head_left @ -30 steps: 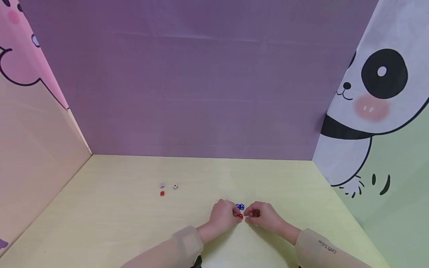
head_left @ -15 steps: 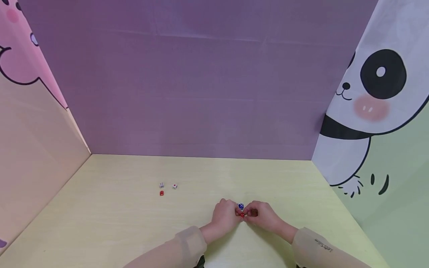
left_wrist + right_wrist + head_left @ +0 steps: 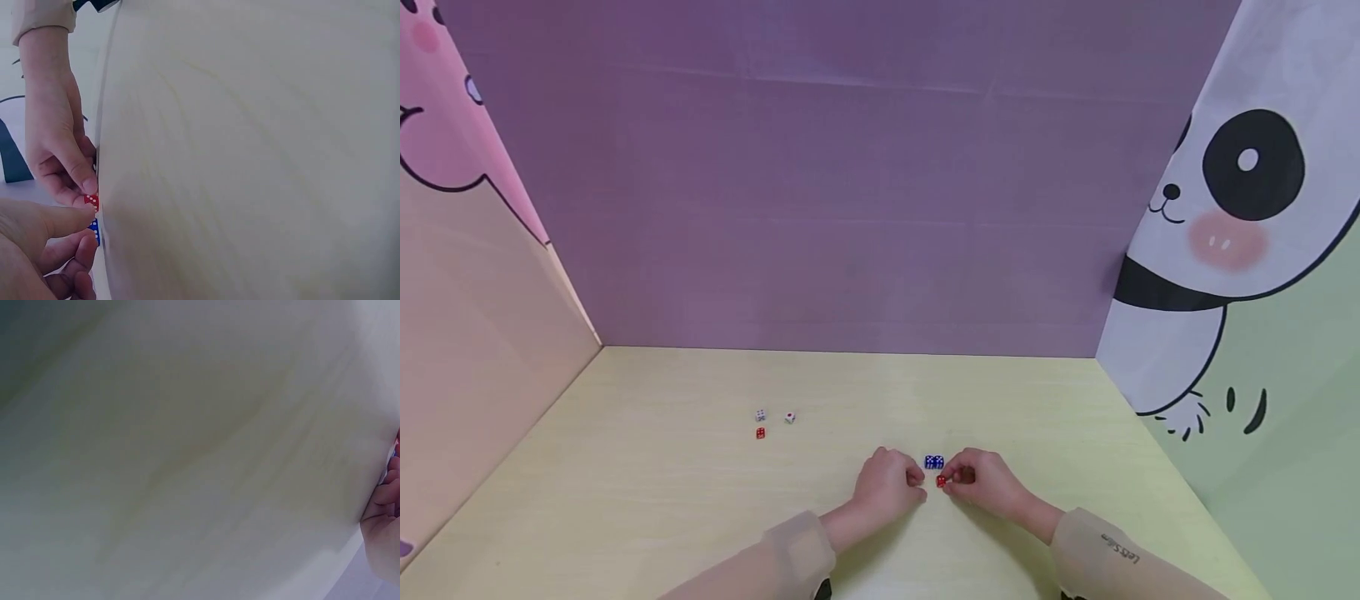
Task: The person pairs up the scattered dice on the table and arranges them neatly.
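Observation:
My right hand [image 3: 992, 485] pinches a red die [image 3: 941, 481] between thumb and fingertips, close over the table. Just behind it, two blue dice [image 3: 934, 462] with white pips sit side by side. My left hand [image 3: 887, 485] is left of the red die, its thumb and fingers bent but apart, with nothing between them. In the left wrist view, the red die [image 3: 92, 201] appears at the right fingertips, and my left thumb partly covers the blue dice [image 3: 95, 232]. At the right edge of the right wrist view, only part of a hand [image 3: 384, 512] shows.
Farther back on the left of the pale wooden table [image 3: 662, 500] lie another red die [image 3: 761, 433] and two white dice, one [image 3: 760, 415] behind it and one [image 3: 790, 417] to its right. A purple panel [image 3: 850, 208] closes the back, with printed side panels.
First my left hand held the red die; then both hands met at it. Now my left hand has let go and drawn left, leaving the die in my right hand.

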Demonstrator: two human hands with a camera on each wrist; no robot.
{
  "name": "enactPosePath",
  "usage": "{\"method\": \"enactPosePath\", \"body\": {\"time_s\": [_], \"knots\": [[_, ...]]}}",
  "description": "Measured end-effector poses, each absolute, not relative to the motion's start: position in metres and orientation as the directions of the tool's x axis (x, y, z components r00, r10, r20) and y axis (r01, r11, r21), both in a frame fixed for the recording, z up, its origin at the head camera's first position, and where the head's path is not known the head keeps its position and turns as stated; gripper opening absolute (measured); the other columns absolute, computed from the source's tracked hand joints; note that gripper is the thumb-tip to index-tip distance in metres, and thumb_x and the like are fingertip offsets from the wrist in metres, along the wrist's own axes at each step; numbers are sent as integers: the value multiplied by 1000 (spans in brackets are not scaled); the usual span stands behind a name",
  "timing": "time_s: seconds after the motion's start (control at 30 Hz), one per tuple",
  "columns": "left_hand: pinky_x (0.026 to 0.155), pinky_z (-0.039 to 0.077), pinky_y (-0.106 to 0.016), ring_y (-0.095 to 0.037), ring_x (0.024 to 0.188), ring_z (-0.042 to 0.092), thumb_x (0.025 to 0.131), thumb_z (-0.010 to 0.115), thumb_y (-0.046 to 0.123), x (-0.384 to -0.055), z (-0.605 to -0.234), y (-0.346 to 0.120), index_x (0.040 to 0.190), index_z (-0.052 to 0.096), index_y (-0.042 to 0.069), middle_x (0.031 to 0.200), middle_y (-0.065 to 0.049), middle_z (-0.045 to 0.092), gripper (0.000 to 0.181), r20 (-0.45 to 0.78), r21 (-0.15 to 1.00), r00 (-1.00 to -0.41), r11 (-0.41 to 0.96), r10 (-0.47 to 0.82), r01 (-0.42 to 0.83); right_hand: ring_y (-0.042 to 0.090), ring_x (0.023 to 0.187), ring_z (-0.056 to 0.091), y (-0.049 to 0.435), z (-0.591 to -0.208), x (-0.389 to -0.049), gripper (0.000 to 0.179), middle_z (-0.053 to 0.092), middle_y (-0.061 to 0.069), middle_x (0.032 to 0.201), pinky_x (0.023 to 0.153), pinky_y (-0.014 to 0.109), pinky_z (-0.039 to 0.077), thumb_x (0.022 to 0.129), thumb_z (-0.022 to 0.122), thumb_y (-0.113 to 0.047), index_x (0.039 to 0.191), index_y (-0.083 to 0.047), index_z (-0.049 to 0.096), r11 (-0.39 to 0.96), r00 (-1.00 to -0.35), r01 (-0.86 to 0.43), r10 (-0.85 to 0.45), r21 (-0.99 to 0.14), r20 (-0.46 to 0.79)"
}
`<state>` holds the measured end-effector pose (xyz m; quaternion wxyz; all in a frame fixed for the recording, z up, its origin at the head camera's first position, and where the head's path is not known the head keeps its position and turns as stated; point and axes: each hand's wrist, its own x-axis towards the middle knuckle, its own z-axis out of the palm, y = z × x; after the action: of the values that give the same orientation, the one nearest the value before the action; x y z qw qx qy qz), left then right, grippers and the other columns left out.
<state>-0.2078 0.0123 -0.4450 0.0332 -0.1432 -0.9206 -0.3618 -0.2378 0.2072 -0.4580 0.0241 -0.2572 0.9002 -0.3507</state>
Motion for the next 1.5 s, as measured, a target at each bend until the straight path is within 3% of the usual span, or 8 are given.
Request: {"method": "enactPosePath", "body": {"time_s": [0.33, 0.67, 1.03, 1.5], "knots": [[70, 40, -24, -11, 77, 47, 71, 79, 8, -195, -436, -21, 80, 74, 7, 71, 5, 64, 11, 197, 682, -915, 622, 351, 385, 5, 68, 45, 206, -458, -238, 10, 54, -7, 75, 58, 18, 40, 78, 75, -8, 85, -11, 69, 642, -881, -420, -459, -641, 116], [73, 41, -28, -17, 83, 46, 74, 77, 10, -196, -429, -67, 87, 72, 8, 77, 3, 62, 14, 181, 698, -923, 617, 340, 364, 5, 68, 44, 208, -460, -236, 11, 54, -5, 76, 58, 18, 39, 77, 76, -9, 85, -10, 69, 642, -885, -412, -450, -647, 118], [77, 42, -31, -19, 87, 49, 75, 78, 13, -205, -429, -121, 91, 72, 13, 83, 3, 65, 17, 166, 737, -974, 637, 153, 226, 4, 67, 44, 206, -459, -237, 10, 54, -6, 76, 57, 18, 39, 78, 75, -7, 84, -10, 68, 633, -881, -419, -458, -651, 121], [79, 42, -37, -27, 92, 51, 77, 76, 10, -224, -439, -193, 96, 71, 5, 88, -5, 67, 21, 271, 655, -962, 730, 12, 193, 4, 67, 44, 206, -457, -236, 9, 53, -6, 76, 57, 18, 38, 78, 75, -7, 84, -10, 68, 638, -876, -430, -465, -639, 125]]}}
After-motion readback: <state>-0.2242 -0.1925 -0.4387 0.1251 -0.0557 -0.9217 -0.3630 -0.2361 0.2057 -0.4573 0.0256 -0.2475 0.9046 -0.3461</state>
